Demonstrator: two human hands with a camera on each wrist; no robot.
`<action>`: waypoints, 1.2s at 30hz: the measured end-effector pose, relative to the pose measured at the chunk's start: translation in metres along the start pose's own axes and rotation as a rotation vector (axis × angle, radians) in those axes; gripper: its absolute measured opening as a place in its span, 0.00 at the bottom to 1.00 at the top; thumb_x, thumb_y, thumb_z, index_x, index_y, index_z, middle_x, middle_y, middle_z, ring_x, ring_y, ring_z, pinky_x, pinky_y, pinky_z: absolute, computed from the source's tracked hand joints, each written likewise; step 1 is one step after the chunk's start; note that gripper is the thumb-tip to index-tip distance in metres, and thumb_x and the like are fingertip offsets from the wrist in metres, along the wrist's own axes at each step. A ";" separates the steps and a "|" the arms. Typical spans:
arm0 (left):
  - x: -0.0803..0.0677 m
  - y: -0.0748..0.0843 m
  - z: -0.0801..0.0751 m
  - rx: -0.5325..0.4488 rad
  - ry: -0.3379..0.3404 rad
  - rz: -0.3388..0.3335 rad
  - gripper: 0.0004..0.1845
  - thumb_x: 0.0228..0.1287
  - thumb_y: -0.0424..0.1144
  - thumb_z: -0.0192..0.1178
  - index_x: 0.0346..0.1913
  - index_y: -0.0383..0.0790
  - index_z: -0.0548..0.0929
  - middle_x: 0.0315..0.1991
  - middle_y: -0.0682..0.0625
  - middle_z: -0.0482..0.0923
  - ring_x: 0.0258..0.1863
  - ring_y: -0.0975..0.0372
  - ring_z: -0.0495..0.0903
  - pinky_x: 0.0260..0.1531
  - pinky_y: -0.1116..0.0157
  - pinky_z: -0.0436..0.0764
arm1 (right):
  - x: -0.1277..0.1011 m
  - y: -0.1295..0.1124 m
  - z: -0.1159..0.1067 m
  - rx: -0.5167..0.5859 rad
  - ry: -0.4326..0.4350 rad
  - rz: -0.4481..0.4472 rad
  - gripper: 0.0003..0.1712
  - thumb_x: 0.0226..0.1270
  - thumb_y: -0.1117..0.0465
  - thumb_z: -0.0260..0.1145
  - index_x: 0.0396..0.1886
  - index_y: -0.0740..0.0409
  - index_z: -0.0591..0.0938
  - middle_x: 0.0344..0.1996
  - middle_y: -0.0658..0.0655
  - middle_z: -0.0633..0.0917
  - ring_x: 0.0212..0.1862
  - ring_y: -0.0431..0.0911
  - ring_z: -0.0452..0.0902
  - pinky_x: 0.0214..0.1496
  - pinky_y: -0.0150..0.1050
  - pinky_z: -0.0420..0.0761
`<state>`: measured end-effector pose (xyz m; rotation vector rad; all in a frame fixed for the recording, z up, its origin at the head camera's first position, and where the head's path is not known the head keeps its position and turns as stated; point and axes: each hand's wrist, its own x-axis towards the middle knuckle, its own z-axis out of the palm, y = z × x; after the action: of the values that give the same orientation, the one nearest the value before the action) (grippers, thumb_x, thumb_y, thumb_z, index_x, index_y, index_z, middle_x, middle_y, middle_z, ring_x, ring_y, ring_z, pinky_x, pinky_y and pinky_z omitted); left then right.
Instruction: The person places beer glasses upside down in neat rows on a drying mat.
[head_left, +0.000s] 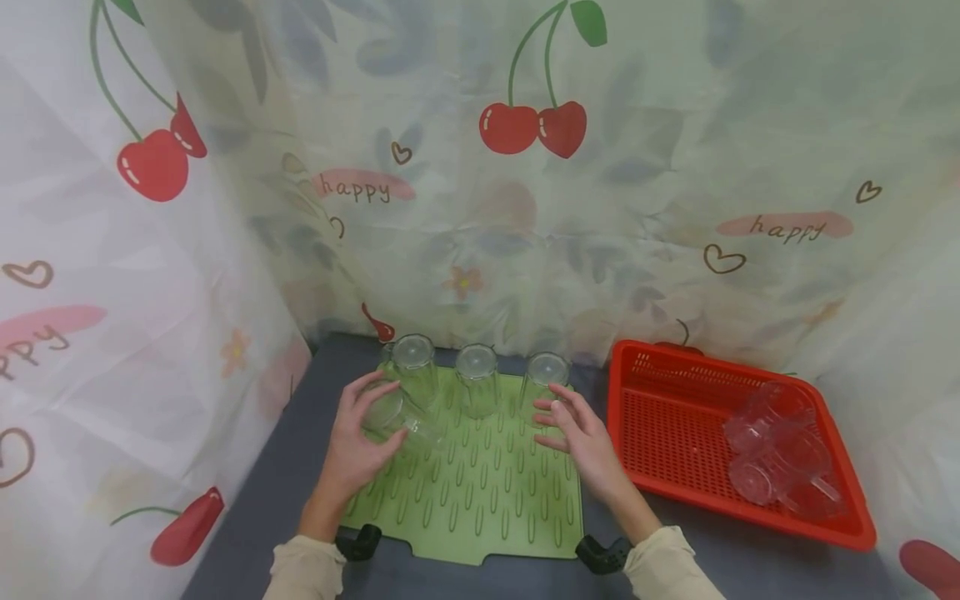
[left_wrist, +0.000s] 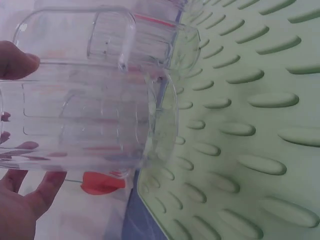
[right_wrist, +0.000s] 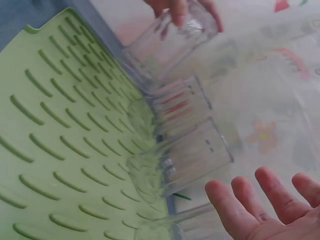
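Observation:
My left hand (head_left: 358, 442) grips a clear mug (left_wrist: 90, 120) with a squared handle, tilted with its mouth toward the green ridged mat (head_left: 480, 508). In the left wrist view the thumb is on one side of the mug and the fingers on the other. Three more clear mugs stand upside down along the mat's back edge: a left one (head_left: 414, 367), a middle one (head_left: 477, 379) and a right one (head_left: 546, 375). Beside the right one, my right hand (head_left: 588, 446) is held with its fingers spread and nothing in them.
A red perforated basket (head_left: 750, 513) sits to the right of the mat, with several clear mugs (head_left: 780, 454) lying at its right end. Under everything is a dark grey tabletop (head_left: 288, 454). Patterned curtains (head_left: 465, 217) enclose the back and sides.

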<state>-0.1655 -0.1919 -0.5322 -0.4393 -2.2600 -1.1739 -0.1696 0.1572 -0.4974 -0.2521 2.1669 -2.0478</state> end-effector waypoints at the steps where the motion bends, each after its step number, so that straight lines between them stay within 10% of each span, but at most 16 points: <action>1: 0.000 -0.001 0.000 0.004 0.000 -0.007 0.39 0.47 0.25 0.76 0.66 0.46 0.80 0.72 0.38 0.66 0.71 0.43 0.66 0.59 0.40 0.73 | 0.000 -0.001 -0.001 0.004 0.003 -0.002 0.34 0.82 0.44 0.51 0.79 0.55 0.61 0.68 0.64 0.76 0.67 0.60 0.77 0.58 0.47 0.86; 15: -0.010 -0.010 -0.001 0.063 -0.119 -0.169 0.40 0.50 0.29 0.77 0.68 0.49 0.77 0.73 0.40 0.65 0.72 0.43 0.65 0.60 0.35 0.74 | -0.007 -0.019 -0.034 0.037 0.074 -0.024 0.31 0.83 0.45 0.49 0.76 0.56 0.61 0.68 0.68 0.74 0.58 0.36 0.83 0.58 0.43 0.86; 24: -0.014 -0.016 0.003 0.029 -0.155 -0.214 0.42 0.49 0.30 0.78 0.70 0.50 0.75 0.73 0.43 0.67 0.72 0.43 0.67 0.61 0.35 0.75 | -0.012 -0.034 -0.051 0.102 0.106 -0.055 0.27 0.84 0.47 0.49 0.73 0.53 0.63 0.59 0.49 0.80 0.59 0.38 0.83 0.57 0.41 0.87; 36: -0.012 -0.021 0.009 -0.002 -0.197 -0.300 0.48 0.51 0.34 0.80 0.75 0.51 0.68 0.73 0.45 0.67 0.72 0.44 0.67 0.66 0.36 0.72 | -0.018 -0.036 -0.063 0.100 0.120 -0.086 0.24 0.84 0.49 0.48 0.71 0.54 0.64 0.59 0.48 0.81 0.58 0.38 0.83 0.56 0.39 0.87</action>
<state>-0.1696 -0.1973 -0.5573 -0.2289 -2.5618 -1.3284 -0.1653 0.2207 -0.4575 -0.2193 2.1482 -2.2662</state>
